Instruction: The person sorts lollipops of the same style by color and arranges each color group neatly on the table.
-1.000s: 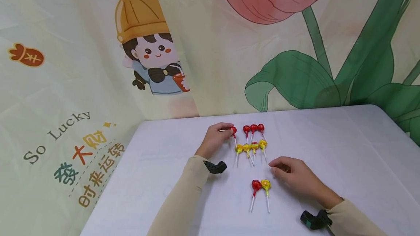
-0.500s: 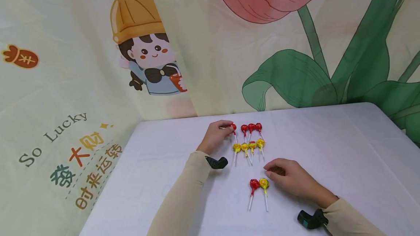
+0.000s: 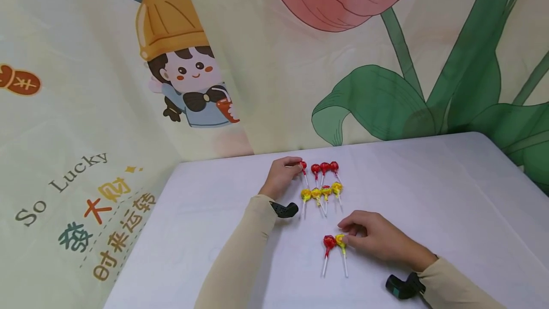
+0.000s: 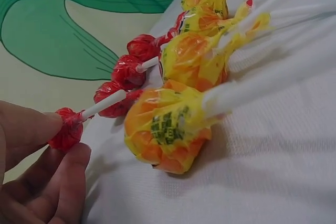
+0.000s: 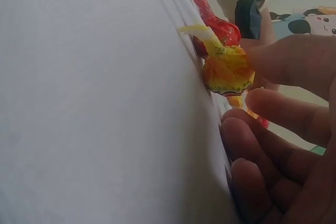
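My left hand pinches the head of a red-wrapped lollipop between thumb and fingers, at the left end of the far row. Several yellow lollipops lie just in front of that row, their sticks toward me. Nearer to me, a red lollipop and a yellow lollipop lie side by side. My right hand is at this yellow one. In the right wrist view its thumb is against the wrapper, while the index fingertip sits just beyond the candy head, with no firm grip visible.
Other red lollipops stand in the far row, right of the left hand. A white cloth covers the table. Behind its back edge hangs a printed backdrop with a cartoon figure and flower.
My right hand has moved left and come down to the nearer yellow lollipop. The left hand keeps hold of its red lollipop in about the same place. The head view has shifted slightly.
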`<state>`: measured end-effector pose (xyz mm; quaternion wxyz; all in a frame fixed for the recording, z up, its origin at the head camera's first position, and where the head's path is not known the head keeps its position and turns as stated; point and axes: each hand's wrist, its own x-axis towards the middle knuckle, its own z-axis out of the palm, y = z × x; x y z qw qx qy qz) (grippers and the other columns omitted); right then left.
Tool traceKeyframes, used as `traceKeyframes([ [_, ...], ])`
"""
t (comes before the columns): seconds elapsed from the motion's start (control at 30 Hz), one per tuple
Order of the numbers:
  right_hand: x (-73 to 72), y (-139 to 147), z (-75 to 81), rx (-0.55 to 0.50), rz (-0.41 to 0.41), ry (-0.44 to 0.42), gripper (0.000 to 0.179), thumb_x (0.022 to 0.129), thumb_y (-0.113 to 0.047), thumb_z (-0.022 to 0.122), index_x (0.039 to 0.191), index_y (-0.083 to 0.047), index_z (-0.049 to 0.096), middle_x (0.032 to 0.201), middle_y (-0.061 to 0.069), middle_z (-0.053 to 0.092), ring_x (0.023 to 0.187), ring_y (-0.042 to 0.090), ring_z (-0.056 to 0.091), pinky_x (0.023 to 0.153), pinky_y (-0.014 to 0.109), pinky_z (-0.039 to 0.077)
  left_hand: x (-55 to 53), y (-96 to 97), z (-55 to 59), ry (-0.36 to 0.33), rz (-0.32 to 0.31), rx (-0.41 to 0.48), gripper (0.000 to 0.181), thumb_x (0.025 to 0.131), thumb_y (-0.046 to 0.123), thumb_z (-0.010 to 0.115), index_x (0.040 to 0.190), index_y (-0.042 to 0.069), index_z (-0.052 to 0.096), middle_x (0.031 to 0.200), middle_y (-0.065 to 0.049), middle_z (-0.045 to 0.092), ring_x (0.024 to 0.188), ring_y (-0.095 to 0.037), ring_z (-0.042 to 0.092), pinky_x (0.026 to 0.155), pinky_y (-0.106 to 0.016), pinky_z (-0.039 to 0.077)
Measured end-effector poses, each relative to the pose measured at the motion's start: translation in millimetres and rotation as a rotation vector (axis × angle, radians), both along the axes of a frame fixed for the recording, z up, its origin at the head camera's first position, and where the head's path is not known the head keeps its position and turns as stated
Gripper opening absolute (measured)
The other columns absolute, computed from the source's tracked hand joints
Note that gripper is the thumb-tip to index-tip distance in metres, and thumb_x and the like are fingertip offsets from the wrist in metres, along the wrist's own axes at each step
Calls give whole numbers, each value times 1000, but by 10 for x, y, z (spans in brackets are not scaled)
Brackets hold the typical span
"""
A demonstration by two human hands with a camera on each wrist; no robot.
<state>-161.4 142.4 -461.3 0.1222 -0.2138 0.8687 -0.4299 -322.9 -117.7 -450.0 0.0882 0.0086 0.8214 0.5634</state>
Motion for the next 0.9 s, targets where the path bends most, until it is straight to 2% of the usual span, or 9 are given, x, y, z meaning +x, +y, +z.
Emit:
traceKeyframes([
  [0.3, 3, -23, -1, 7, -2, -3, 26, 91, -28, 75, 115, -19, 71, 99, -13, 63, 88, 12, 58, 75, 24, 51, -4, 24, 8, 30, -12, -53, 31, 96, 17, 67, 125, 10, 70, 106, 1, 70, 91, -21, 64, 79, -32, 53],
  [0.57, 8, -30, 6, 15, 0, 2, 26, 91, -29, 75, 115, -19, 71, 99, -13, 62, 88, 11, 57, 75, 24, 50, -43, 48, -24, 35, -26, -112, 25, 97, 16, 67, 121, 14, 72, 107, 2, 68, 98, -20, 62, 83, -32, 53],
  [0.9, 3, -13, 11, 23, 22, 13, 27, 92, -31, 74, 116, -20, 71, 98, -13, 62, 88, 12, 57, 75, 24, 51, -63, 71, -30, 73, -54, -198, 24, 96, 17, 66, 119, 13, 73, 106, 3, 69, 101, -20, 60, 88, -36, 50],
])
